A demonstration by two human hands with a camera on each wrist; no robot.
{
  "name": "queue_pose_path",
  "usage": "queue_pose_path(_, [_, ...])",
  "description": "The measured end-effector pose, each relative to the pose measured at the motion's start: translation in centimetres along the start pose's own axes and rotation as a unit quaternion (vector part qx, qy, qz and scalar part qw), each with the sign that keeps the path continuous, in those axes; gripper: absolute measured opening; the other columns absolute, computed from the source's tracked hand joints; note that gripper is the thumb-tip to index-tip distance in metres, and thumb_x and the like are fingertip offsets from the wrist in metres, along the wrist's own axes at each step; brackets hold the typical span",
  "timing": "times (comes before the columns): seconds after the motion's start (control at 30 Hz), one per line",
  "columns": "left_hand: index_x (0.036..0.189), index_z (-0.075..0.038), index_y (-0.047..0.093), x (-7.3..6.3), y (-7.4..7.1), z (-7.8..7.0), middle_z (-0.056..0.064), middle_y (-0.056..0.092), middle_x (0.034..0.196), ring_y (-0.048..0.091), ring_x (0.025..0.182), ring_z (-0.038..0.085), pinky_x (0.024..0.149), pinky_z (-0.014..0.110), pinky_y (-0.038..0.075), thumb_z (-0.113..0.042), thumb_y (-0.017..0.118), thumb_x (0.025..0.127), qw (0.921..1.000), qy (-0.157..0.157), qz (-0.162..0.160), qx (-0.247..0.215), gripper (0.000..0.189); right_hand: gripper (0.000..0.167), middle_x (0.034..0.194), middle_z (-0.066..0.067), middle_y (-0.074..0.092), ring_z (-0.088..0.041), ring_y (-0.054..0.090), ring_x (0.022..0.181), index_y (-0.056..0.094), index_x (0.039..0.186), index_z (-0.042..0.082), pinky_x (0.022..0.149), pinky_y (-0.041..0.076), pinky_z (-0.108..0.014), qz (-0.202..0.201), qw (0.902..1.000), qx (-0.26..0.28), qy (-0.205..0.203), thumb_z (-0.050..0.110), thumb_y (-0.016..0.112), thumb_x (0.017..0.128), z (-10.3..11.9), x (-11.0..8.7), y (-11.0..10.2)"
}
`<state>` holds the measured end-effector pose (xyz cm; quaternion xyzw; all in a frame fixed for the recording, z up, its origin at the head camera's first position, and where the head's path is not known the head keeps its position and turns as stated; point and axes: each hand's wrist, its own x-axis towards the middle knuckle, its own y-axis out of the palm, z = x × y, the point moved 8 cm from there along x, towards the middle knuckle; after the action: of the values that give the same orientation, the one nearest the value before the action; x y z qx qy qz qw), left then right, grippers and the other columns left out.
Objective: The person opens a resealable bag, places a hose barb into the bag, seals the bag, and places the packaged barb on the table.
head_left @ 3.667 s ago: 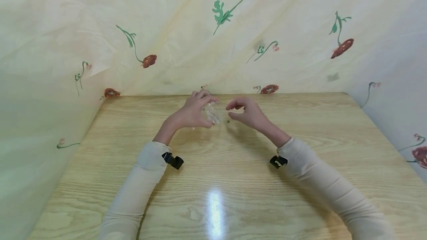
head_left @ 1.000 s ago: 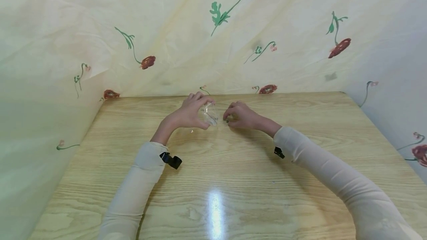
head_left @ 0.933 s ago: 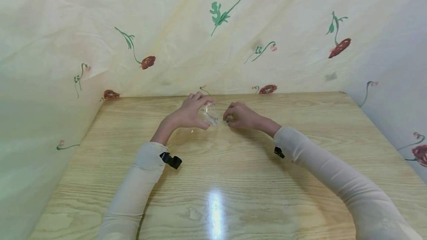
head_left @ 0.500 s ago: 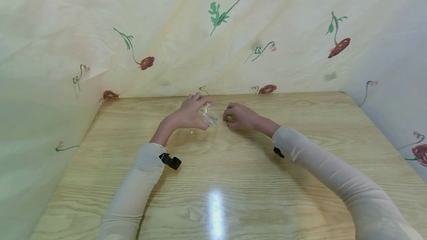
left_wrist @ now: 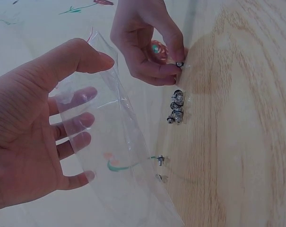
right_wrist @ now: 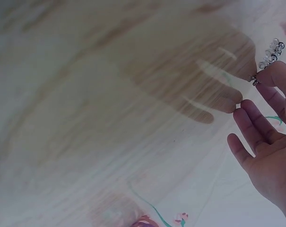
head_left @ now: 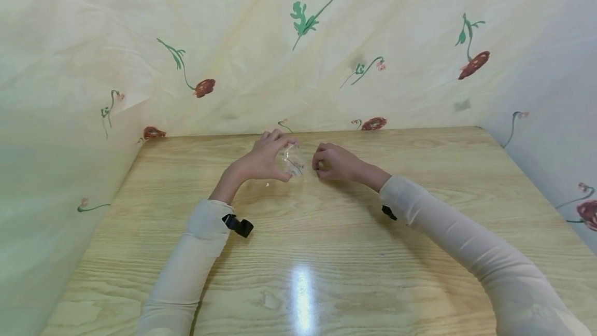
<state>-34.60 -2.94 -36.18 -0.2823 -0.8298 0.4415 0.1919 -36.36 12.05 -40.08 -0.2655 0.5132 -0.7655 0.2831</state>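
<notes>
My left hand (head_left: 265, 158) holds a clear plastic zip bag (left_wrist: 112, 127), thumb at its mouth and the other fingers showing through the film. To its right, my right hand (head_left: 341, 164) is down at the table, its thumb and forefinger pinching a small metal fitting with a dark ring (left_wrist: 179, 64). Several similar shiny fittings (left_wrist: 177, 106) lie clustered on the table between the hands, also seen beyond the right thumb in the right wrist view. Two more small metal pieces (left_wrist: 160, 161) sit close to the bag's edge.
The wooden table (head_left: 261, 274) stretches toward me, with a light reflection near its front. Flowered cloth (head_left: 256, 66) hangs behind and at both sides. A tiny pale scrap (head_left: 268, 184) lies below my left hand. Black wrist cameras (head_left: 239, 225) sit at both cuffs.
My right hand has come down and slightly left, its fingers closing round the small fitting that lay visible on the table before. My left hand with the bag has hardly moved.
</notes>
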Motion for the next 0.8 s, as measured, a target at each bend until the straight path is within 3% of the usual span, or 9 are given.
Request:
queue_pose_path(0.43, [0.145,-0.014,0.048,-0.12,-0.01,0.01,0.011,0.043,0.131,0.034,0.12,0.03,0.104,0.051,0.03,-0.022,0.081,0.08,1.0,0.0,0.001,0.0,0.074,0.007,0.1,-0.011,0.063,-0.025,0.059,0.093,0.07,0.082,0.008,0.087,0.051,-0.043,0.011,0.9998,0.011,0.011,0.006,0.076,0.084,-0.08,0.02,0.16])
queue_pose_path(0.8, [0.146,-0.012,0.048,-0.22,-0.18,-0.16,0.011,0.043,0.13,0.034,0.12,0.03,0.104,0.051,0.03,-0.022,0.081,0.079,1.0,0.003,-0.001,-0.007,0.075,0.003,0.094,-0.008,0.066,-0.022,0.062,0.092,0.071,0.083,0.006,0.089,0.053,-0.04,0.037,0.9944,0.09,0.041,0.004,0.073,0.085,-0.22,0.23,-0.03])
